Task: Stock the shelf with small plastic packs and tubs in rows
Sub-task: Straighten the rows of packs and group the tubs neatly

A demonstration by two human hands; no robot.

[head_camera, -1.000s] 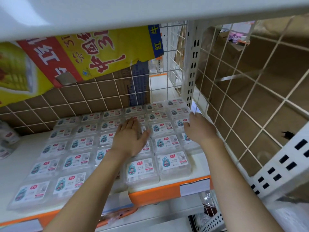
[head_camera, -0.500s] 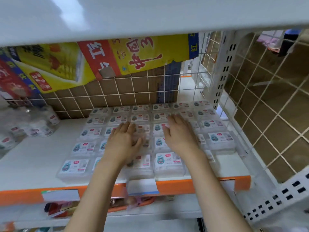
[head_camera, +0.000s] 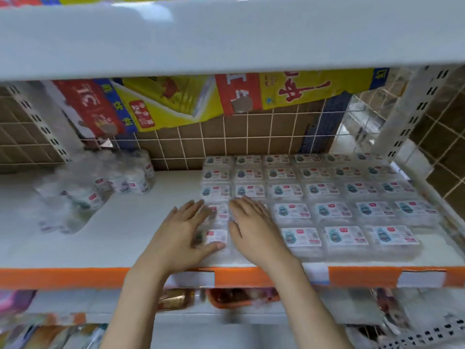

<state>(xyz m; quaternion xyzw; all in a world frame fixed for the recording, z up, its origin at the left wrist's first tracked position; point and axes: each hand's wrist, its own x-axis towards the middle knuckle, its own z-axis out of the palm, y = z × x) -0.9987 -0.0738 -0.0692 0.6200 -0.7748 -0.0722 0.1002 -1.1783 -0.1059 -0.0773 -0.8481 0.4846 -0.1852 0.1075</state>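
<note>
Several flat clear plastic packs (head_camera: 334,210) with white labels lie in neat rows on the right half of the white shelf (head_camera: 120,238). My left hand (head_camera: 181,235) lies flat, fingers apart, against the left edge of the block, its thumb under the front-left pack (head_camera: 216,236). My right hand (head_camera: 251,227) rests flat on top of the packs in the leftmost columns, fingers spread. Neither hand holds anything. A blurred cluster of clear round tubs (head_camera: 125,177) with white labels stands at the shelf's back left.
An orange price strip (head_camera: 63,277) with white tags edges the shelf front. A shelf board (head_camera: 226,36) hangs close overhead. Wire grid and cardboard (head_camera: 251,137) back the shelf; a white upright (head_camera: 407,117) bounds the right. Goods fill the shelf below.
Both hands have slid left across the packs, from the block's right side to its left edge. The view has swung left, showing the tubs and bare shelf.
</note>
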